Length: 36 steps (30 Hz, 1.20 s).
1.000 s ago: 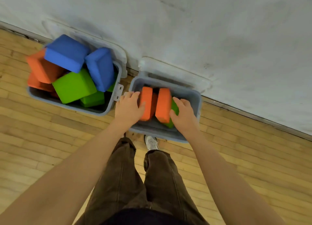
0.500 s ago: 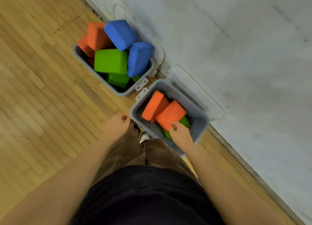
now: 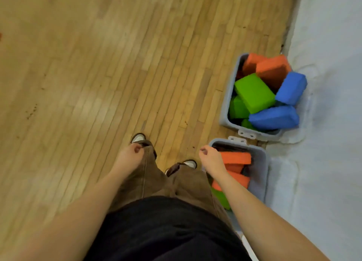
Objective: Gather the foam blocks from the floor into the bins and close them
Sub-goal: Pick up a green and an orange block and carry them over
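Note:
Two grey open bins stand against the white wall on the right. Heaped above the far bin's (image 3: 227, 104) rim are orange (image 3: 272, 69), green (image 3: 254, 92) and blue foam blocks (image 3: 274, 118). The near bin (image 3: 260, 172) holds orange blocks (image 3: 236, 158) with a green block (image 3: 221, 198) under them. My right hand (image 3: 211, 160) hangs beside the near bin's left rim, fingers loosely curled, holding nothing. My left hand (image 3: 129, 156) hangs over my left trouser leg, also loosely curled and holding nothing.
Wooden plank floor (image 3: 98, 74) spreads to the left and ahead, with no blocks lying on the part in view. My two shoes (image 3: 138, 138) stand just left of the near bin. A tiny red-orange patch (image 3: 0, 36) shows at the left edge.
Both hands came out of the near bin and dropped to my sides. My view swung left from the wall, so the bins now sit at the right.

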Available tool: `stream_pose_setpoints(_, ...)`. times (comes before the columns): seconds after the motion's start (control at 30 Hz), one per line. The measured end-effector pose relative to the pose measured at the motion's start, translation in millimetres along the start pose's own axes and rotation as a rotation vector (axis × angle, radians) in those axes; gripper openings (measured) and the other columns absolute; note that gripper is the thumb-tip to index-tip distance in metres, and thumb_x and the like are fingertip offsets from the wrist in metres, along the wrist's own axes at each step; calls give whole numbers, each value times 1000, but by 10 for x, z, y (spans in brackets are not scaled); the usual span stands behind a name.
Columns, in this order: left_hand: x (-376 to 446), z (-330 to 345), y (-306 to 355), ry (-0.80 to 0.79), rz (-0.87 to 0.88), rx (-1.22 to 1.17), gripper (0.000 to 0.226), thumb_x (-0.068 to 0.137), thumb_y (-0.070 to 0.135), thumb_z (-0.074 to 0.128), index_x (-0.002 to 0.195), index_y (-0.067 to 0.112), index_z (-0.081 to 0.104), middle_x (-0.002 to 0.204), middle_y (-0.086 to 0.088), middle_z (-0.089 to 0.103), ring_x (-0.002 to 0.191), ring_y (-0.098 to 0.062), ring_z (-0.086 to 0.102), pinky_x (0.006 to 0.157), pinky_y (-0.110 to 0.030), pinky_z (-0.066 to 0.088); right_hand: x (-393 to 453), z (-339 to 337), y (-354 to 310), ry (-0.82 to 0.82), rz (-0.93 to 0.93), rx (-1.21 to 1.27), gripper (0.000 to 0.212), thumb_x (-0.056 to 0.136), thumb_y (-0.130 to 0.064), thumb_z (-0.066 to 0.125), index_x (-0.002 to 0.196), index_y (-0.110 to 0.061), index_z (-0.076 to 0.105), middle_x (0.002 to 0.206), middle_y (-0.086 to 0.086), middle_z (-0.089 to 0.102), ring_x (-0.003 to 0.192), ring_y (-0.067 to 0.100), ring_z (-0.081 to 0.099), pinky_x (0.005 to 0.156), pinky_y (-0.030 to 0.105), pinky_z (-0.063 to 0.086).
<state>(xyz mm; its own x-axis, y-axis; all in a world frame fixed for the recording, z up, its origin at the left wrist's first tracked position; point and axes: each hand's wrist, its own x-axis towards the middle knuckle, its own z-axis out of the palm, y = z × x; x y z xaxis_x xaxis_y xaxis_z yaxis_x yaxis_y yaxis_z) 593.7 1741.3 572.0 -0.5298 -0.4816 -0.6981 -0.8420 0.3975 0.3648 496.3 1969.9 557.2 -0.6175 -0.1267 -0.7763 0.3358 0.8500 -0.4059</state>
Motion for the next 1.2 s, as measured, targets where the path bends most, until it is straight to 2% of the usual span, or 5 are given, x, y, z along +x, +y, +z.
stream_pose_setpoints(0.2,-91,-387,-930,178,-326,-337,30,94,25,48,119,13,59,105,-3,62,85,-14,51,73,-27,38,146,496,-1255,-172,-271,-321,30,98,-23,41,122,-13,56,102,1,59,85,19,53,70,29,41)
stream_pose_setpoints(0.43,-39,-1071,-1958,279,-541,-628,32,95,23,48,121,6,57,118,-12,61,106,-27,56,87,-31,42,222,1472,-2589,-235,-447,-490,30,97,-18,43,119,-6,58,109,6,59,91,14,49,74,22,37)
stream_pose_setpoints(0.83,946,-3223,-2901,452,-418,-706,31,97,23,43,123,10,55,105,-2,60,78,-15,52,67,-26,40,591,2887,-4520,-165,-502,-607,30,95,-18,45,117,-3,59,112,10,62,96,21,54,82,29,43)
stream_pose_setpoints(1.07,1853,-4237,-3138,418,-362,-680,28,95,22,47,117,11,60,116,-6,62,103,-19,55,81,-23,37,1129,3333,-5636,-76,-517,-687,26,96,-22,43,109,-9,61,98,6,62,83,17,54,70,28,44)
stream_pose_setpoints(1.2,2278,-4874,-3422,406,-446,-733,27,96,21,47,116,10,61,115,-7,63,103,-19,55,84,-24,38,1406,3734,-6563,-156,-528,-704,35,97,-23,43,126,-8,55,118,10,61,100,21,56,85,31,46)
